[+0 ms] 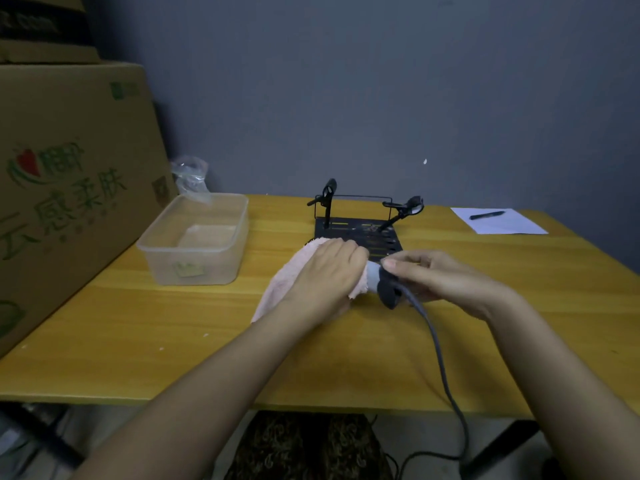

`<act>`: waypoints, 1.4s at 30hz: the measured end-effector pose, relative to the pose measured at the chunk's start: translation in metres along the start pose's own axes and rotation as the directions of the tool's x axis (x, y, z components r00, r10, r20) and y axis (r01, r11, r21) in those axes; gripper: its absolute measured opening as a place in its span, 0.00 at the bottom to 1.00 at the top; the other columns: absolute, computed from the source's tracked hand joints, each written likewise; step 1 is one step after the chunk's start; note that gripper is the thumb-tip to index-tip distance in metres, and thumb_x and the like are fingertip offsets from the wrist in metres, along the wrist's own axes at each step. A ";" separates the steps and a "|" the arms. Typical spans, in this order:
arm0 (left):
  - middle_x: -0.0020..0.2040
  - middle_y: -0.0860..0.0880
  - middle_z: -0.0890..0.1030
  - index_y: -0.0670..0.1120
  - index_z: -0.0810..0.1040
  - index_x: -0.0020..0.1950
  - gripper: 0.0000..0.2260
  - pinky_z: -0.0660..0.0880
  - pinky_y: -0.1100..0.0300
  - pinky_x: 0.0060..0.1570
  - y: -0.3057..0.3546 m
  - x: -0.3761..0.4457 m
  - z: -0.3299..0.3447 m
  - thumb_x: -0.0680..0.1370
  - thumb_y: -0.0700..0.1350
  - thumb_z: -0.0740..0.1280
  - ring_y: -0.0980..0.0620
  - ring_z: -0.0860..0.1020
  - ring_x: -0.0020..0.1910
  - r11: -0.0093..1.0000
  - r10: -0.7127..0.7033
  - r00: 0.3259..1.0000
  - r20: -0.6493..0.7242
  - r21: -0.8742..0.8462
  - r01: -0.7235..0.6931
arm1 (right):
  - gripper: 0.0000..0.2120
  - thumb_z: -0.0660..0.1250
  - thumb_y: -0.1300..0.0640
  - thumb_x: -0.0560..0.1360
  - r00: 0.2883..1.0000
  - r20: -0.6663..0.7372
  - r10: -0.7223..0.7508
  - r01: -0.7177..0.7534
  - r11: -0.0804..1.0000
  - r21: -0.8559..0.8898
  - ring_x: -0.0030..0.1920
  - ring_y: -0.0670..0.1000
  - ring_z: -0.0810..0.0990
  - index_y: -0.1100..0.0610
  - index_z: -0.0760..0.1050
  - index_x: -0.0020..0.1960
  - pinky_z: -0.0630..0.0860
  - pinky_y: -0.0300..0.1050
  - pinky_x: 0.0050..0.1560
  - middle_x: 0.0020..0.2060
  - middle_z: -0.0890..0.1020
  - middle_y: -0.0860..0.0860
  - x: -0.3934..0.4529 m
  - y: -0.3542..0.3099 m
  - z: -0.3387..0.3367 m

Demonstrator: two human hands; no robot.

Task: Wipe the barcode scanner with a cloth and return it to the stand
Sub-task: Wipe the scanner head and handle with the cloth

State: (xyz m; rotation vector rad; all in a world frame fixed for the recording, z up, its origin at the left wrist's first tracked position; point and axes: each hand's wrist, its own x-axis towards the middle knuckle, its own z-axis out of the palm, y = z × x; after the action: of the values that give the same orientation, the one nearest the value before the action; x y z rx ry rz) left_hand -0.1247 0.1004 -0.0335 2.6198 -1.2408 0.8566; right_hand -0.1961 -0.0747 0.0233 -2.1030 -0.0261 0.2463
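The grey barcode scanner (382, 285) is held just above the yellow table (173, 341), in front of the black stand (360, 230). My right hand (440, 278) grips it by the handle, and its grey cable (440, 358) runs down over the table's front edge. My left hand (325, 275) presses a pink cloth (277, 289) around the scanner's head, which is mostly hidden. The stand, with its slotted base plate and two clip arms, has nothing on it.
A clear plastic tub (197, 240) stands at the left of the table, a crumpled plastic bag (190, 178) behind it. A big cardboard box (65, 188) fills the left side. A white sheet (498, 221) with a black pen (486, 215) lies far right.
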 end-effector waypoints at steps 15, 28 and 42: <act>0.39 0.48 0.77 0.45 0.72 0.45 0.14 0.64 0.57 0.37 -0.002 0.003 -0.002 0.65 0.45 0.73 0.47 0.75 0.37 0.992 -0.006 1.000 0.025 0.123 0.003 | 0.09 0.70 0.46 0.71 0.925 -0.246 -0.288 0.212 0.932 -0.293 0.35 0.56 0.78 0.51 0.77 0.42 0.72 0.50 0.35 0.34 0.81 0.55 -0.008 0.028 0.033; 0.38 0.52 0.76 0.51 0.70 0.44 0.11 0.66 0.57 0.32 -0.006 0.032 -0.042 0.70 0.51 0.71 0.50 0.75 0.37 0.985 0.008 0.852 0.524 -0.150 0.083 | 0.15 0.67 0.51 0.74 0.730 -0.226 -0.645 0.243 0.554 -0.797 0.41 0.58 0.79 0.60 0.75 0.56 0.67 0.46 0.32 0.42 0.83 0.55 0.000 0.031 0.032; 0.52 0.38 0.82 0.35 0.76 0.59 0.41 0.78 0.52 0.51 -0.013 0.003 -0.018 0.50 0.48 0.83 0.41 0.81 0.51 0.990 -0.016 0.995 0.097 0.142 0.002 | 0.11 0.67 0.56 0.75 0.974 -0.224 -0.024 0.092 0.951 0.296 0.30 0.50 0.81 0.65 0.79 0.43 0.79 0.37 0.38 0.33 0.82 0.58 0.007 0.007 0.037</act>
State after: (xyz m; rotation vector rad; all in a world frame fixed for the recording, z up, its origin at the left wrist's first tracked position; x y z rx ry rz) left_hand -0.1217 0.1125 -0.0149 2.8081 -1.2323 0.8547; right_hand -0.1962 -0.0464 -0.0020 -1.8065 0.0763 -0.0191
